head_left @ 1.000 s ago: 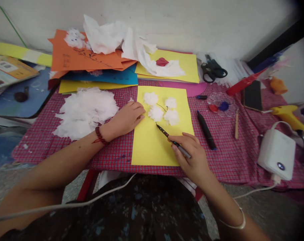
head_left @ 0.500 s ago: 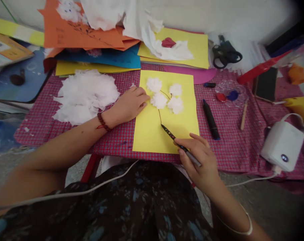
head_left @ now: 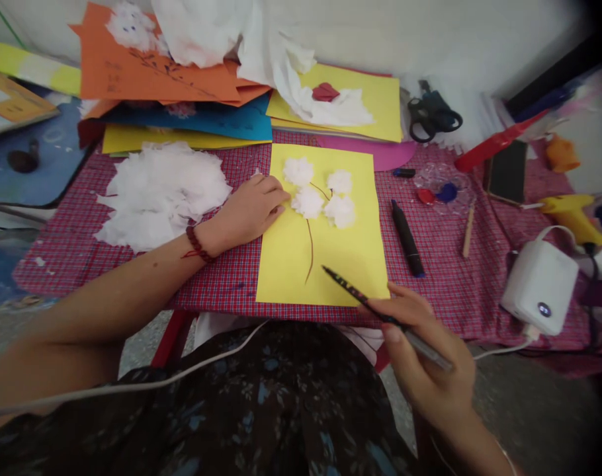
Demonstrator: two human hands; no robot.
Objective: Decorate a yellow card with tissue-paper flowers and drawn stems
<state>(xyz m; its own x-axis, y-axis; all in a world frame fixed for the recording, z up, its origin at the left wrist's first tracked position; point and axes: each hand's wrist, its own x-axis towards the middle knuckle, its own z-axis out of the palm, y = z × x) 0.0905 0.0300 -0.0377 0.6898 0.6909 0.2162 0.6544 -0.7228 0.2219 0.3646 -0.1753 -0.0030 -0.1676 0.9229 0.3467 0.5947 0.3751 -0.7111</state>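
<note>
A yellow sheet of paper [head_left: 331,264] lies on the checked cloth in front of me, with several fluffy white paper flowers [head_left: 307,201] on its upper half. A thin brown line [head_left: 310,251] curves down from the lower left flower. My right hand [head_left: 425,357] grips a slim black patterned pen [head_left: 348,285], whose tip points at the sheet to the right of that line and seems lifted off it. My left hand [head_left: 251,208] rests flat at the sheet's left edge, fingertips on the paper. A pile of white crinkled tissue [head_left: 162,195] sits beside its wrist.
A thick black marker [head_left: 406,238] and its small cap [head_left: 404,173] lie right of the sheet, near a clear palette [head_left: 447,188] with red and blue paint. Scissors [head_left: 434,114], a white power bank [head_left: 539,287] and a yellow glue gun [head_left: 573,211] are farther right. Coloured cards [head_left: 157,73] are stacked behind.
The brown line has grown longer, down towards the sheet's lower edge. My right hand has moved right and down with the pen, off the line's end. My left hand stays on the sheet's edge.
</note>
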